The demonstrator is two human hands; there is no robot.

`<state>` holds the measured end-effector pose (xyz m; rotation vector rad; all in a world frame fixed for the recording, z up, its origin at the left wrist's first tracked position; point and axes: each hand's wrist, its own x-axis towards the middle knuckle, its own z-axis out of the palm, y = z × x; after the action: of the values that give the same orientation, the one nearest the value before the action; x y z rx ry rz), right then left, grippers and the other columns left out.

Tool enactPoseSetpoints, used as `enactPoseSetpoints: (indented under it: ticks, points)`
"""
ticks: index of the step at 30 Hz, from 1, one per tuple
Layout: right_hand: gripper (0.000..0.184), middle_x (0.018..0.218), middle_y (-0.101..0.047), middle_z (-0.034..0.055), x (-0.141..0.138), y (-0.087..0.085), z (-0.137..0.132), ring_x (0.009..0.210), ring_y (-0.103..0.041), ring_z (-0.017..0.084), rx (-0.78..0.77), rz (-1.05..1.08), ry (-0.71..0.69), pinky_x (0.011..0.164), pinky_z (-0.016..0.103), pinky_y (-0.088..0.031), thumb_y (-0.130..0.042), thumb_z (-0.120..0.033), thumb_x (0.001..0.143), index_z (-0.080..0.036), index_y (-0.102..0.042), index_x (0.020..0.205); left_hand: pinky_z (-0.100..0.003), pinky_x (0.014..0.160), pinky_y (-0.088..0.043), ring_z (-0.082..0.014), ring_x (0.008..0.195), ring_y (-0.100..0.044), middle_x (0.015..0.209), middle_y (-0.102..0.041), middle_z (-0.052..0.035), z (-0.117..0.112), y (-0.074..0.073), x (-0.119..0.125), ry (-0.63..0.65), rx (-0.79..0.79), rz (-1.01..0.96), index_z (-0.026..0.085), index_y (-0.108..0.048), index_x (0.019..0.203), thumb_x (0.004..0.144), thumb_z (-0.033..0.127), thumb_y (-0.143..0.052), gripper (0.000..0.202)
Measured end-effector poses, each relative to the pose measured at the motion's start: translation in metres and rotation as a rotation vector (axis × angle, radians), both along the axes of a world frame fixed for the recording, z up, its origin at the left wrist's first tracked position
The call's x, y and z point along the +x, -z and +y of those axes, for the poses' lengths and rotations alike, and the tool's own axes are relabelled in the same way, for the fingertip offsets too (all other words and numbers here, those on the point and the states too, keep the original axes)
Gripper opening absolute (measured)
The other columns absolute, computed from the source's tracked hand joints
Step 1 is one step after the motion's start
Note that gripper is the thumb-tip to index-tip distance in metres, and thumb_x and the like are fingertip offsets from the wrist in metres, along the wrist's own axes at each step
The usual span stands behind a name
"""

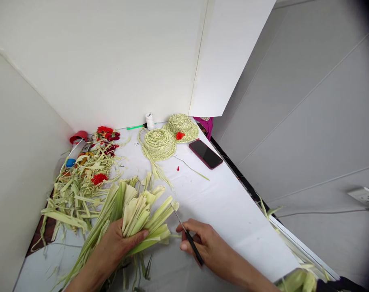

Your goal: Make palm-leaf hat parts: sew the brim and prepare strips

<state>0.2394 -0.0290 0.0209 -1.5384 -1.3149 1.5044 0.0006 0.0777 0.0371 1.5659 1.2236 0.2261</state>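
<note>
A thick bundle of pale green corn husks (pixel 136 211) is gripped by my left hand (pixel 119 239), its thumb across the strips. The long ends trail down along the forearm, and the broad cut ends fan out to the right. My right hand (pixel 202 241) is closed around a slim tool with a black handle (pixel 194 247) and a narrow metal tip. That tip reaches the right edge of the fanned husks; I cannot tell whether it touches them. Beyond the bundle lie two small braided husk hats (pixel 159 144), the right-hand one (pixel 181 123) bearing a red flower.
Loose husk scraps (pixel 78 198) and red flowers (pixel 99 179) are heaped at the left, near a red cup (pixel 78 136). A white thread spool (pixel 149 121) stands by the wall. A dark phone (pixel 205 153) lies near the table's right edge. White panels rise behind and left.
</note>
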Motion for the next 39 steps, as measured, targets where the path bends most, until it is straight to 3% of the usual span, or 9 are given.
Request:
enactPoseSetpoints:
  ticks: [3,6,10,14,17,23,28,33,39]
  points:
    - [0.022,0.074,-0.05,-0.0019,-0.002,-0.002,0.005,0.061,-0.04,0.009,0.042,-0.007,0.026,0.052,0.02,-0.031,-0.067,-0.036,0.081,-0.019,-0.063,0.095,-0.028,0.08,-0.052,-0.0264,0.088,-0.067,0.09,-0.075,-0.0034,-0.002,-0.003,0.004,0.037,-0.043,-0.049,0.017,-0.072,0.088,0.074,0.045,-0.069,0.031]
    - [0.03,0.061,-0.039,-0.0054,-0.004,-0.003,0.006,0.053,-0.033,0.008,-0.017,0.08,0.011,0.047,0.021,-0.025,-0.062,-0.045,0.085,-0.017,-0.061,0.096,-0.028,0.08,-0.053,-0.0271,0.088,-0.067,0.087,-0.075,-0.004,-0.001,-0.002,0.002,0.026,-0.033,-0.048,0.017,-0.072,0.087,0.073,0.044,-0.069,0.031]
    - [0.035,0.057,-0.033,-0.0067,-0.001,0.002,0.001,0.051,-0.028,0.008,-0.013,0.096,0.031,0.047,0.022,-0.021,-0.057,-0.049,0.087,-0.016,-0.06,0.096,-0.027,0.078,-0.053,-0.0262,0.086,-0.066,0.085,-0.074,-0.0036,0.002,0.0,-0.004,-0.016,0.005,-0.019,0.017,-0.072,0.09,0.072,0.045,-0.071,0.033]
    - [0.026,0.075,-0.049,-0.003,0.009,0.001,-0.002,0.062,-0.039,0.009,0.034,0.012,0.027,0.054,0.022,-0.03,-0.068,-0.039,0.081,-0.019,-0.062,0.097,-0.025,0.064,-0.053,-0.0222,0.072,-0.064,0.076,-0.07,-0.0029,0.0,0.004,-0.011,-0.038,-0.013,-0.011,0.017,-0.071,0.087,0.072,0.046,-0.07,0.033]
    - [0.03,0.092,-0.054,-0.0005,0.016,-0.009,0.001,0.07,-0.044,0.011,0.123,-0.095,-0.006,0.062,0.022,-0.035,-0.073,-0.039,0.076,-0.022,-0.063,0.099,-0.023,0.052,-0.049,-0.0185,0.06,-0.06,0.068,-0.067,-0.0015,-0.003,0.005,-0.012,0.0,-0.084,0.002,0.017,-0.069,0.083,0.076,0.047,-0.066,0.031]
    - [0.032,0.089,-0.053,-0.0006,0.012,-0.026,0.015,0.072,-0.048,0.013,0.155,-0.201,-0.102,0.066,0.024,-0.038,-0.074,-0.043,0.074,-0.022,-0.063,0.094,-0.026,0.084,-0.05,-0.025,0.092,-0.065,0.095,-0.074,-0.0018,-0.007,-0.008,0.001,0.134,-0.11,-0.099,0.019,-0.072,0.098,0.079,0.042,-0.064,0.03]
    - [0.029,0.083,-0.053,-0.0017,0.007,-0.025,0.02,0.069,-0.045,0.012,0.188,-0.234,-0.112,0.062,0.023,-0.035,-0.072,-0.045,0.076,-0.02,-0.061,0.086,-0.028,0.081,-0.051,-0.0262,0.089,-0.066,0.09,-0.075,-0.0009,-0.008,-0.013,0.003,0.209,-0.116,-0.087,0.021,-0.073,0.096,0.081,0.042,-0.062,0.029]
    - [0.03,0.064,-0.04,-0.0045,0.005,-0.016,0.013,0.06,-0.032,0.009,0.1,-0.087,-0.081,0.052,0.022,-0.026,-0.061,-0.047,0.085,-0.017,-0.06,0.081,-0.029,0.075,-0.052,-0.0269,0.083,-0.067,0.088,-0.075,-0.0027,-0.006,-0.009,-0.001,0.218,-0.203,-0.091,0.019,-0.074,0.098,0.077,0.041,-0.063,0.032]
    - [0.028,0.078,-0.052,-0.0023,0.008,-0.01,0.013,0.064,-0.039,0.01,0.112,-0.15,-0.006,0.054,0.021,-0.029,-0.075,-0.041,0.072,-0.018,-0.06,0.081,-0.032,0.086,-0.052,-0.0274,0.093,-0.067,0.098,-0.076,-0.0024,-0.009,-0.006,0.002,0.258,-0.181,-0.105,0.021,-0.071,0.11,0.079,0.037,-0.063,0.036]
